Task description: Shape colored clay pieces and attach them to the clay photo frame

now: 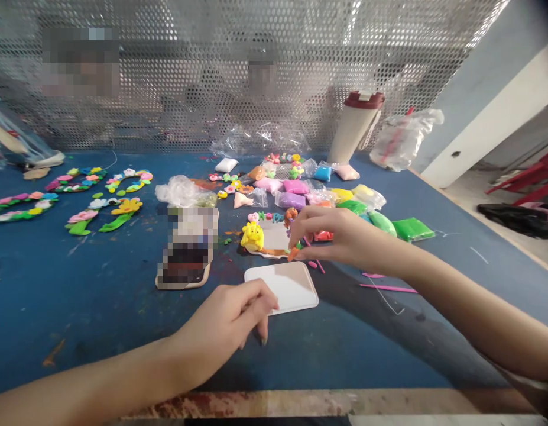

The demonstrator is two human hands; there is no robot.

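Observation:
My right hand (331, 234) is closed in a pinch on a small piece of orange clay (294, 254). It hovers at the right edge of a decorated board (274, 232), which carries a yellow clay figure (253, 236), coloured letters and an orange strip along its near edge. Closer to me lies a plain white board (291, 285), flat on the table. Over its near left corner is my left hand (245, 310), fingers curled together; whatever they might hold is hidden.
A phone (206, 278) lies left of the boards. Behind them are several bags of coloured clay (294, 200) and a tumbler (353, 127). Flower-decorated clay pieces (125, 207) sit at left. A pink stick (389, 288) lies at right. A perforated metal screen (189, 89) borders the table's back.

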